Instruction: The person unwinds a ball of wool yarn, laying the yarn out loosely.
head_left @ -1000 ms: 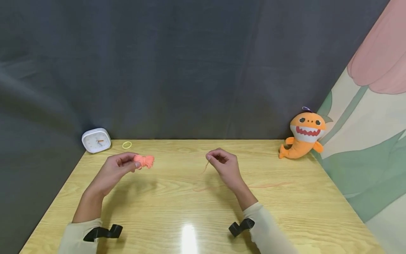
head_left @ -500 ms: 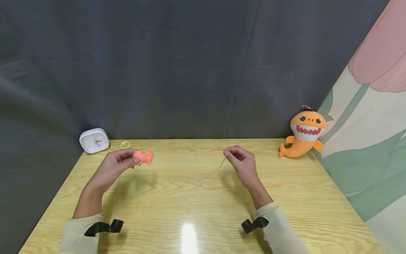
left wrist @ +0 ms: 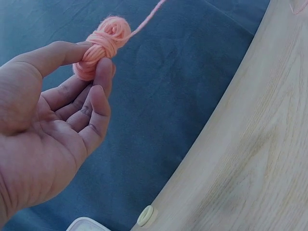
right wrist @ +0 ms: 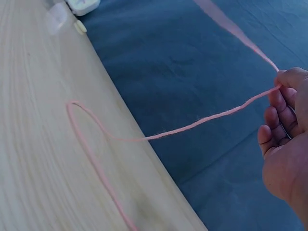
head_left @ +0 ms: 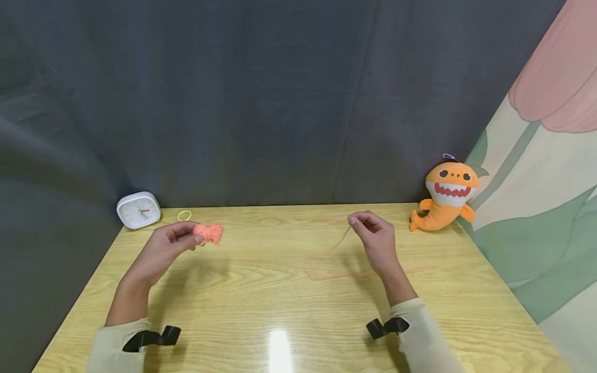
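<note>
Observer: What has just changed?

Me: My right grip (head_left: 379,243) is farther right of the clock (head_left: 138,210) than half a second ago. My left grip (head_left: 160,251) hardly shifts: still near the clock, right of it and closer to me. Gap between the two is wider. Meaning, as I judge it: the strand (right wrist: 207,118) is being drawn off the yarn bundle (head_left: 213,233).

Observer: Hold in each?

Me: Left: closed to a light pinch, thumb and fingertips on the bundle, which is raised off the surface (head_left: 233,321), near the clock and to its right. Right: closed to a fingertip pinch on the strand, well right of the clock.

Observer: Materials, shapes?

Me: Bundle: coral-pink yarn, soft-looking, wrapped at the waist, looped ends flaring like a bow. Strand: thin, slightly fuzzy. One length from my right pinch is blurred; the other droops and makes a rounded bend on the surface, well right of the clock. Surface: pale, streaky wood grain. Yellow ring (head_left: 184,215): thin, round, just beside the clock. Clock itself: white, rounded-square case.
</note>
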Tool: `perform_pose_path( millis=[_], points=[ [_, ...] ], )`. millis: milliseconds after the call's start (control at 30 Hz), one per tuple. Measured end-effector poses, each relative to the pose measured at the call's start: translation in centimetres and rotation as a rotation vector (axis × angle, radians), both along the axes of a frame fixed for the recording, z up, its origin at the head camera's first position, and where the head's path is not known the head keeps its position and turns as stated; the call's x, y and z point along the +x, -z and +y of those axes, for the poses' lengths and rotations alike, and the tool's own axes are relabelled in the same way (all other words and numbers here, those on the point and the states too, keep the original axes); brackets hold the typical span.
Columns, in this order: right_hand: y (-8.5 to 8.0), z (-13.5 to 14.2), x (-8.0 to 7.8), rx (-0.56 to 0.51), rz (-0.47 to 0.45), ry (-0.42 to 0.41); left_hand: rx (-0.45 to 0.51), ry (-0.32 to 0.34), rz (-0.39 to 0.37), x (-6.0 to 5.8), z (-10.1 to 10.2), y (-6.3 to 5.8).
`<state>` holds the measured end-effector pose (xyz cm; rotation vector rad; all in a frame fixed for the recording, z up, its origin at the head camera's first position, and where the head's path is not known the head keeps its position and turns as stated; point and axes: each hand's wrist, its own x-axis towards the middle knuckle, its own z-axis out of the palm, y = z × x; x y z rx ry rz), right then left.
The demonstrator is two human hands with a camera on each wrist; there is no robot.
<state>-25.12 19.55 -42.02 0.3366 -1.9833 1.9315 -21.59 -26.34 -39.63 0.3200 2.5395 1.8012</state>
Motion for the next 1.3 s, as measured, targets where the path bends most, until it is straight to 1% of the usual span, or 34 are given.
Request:
perform_pose_path(
  millis=[133, 433, 633, 767, 1033, 1167, 1300],
  points=[
    [-0.3, 1.0, -0.1, -0.01, 0.002, 0.026, 0.003, -0.001, -0.009, 0.1, 0.0, 0.1],
    [-0.3, 4.0, -0.1, 0.02, -0.022, 0.088, 0.013, -0.003, -0.018, 0.1, 0.1, 0.1],
    [-0.4, 5.8, 0.2, -0.039, -0.045, 0.133, 0.0, -0.008, -0.019, 0.1, 0.0, 0.1],
    [-0.3, 6.9, 0.3, -0.079, -0.064, 0.19, -0.001, -0.006, -0.011, 0.1, 0.1, 0.1],
    [-0.2, 8.7, 0.0, -0.207, -0.033, 0.275, -0.017, -0.023, -0.003, 0.1, 0.0, 0.0],
    [-0.2, 9.2, 0.0, -0.215, -0.059, 0.304, -0.022, -0.029, -0.002, 0.0, -0.1, 0.0],
    [-0.6, 9.6, 0.0, -0.23, -0.075, 0.314, -0.029, -0.037, 0.0, 0.1, -0.2, -0.1]
  ],
)
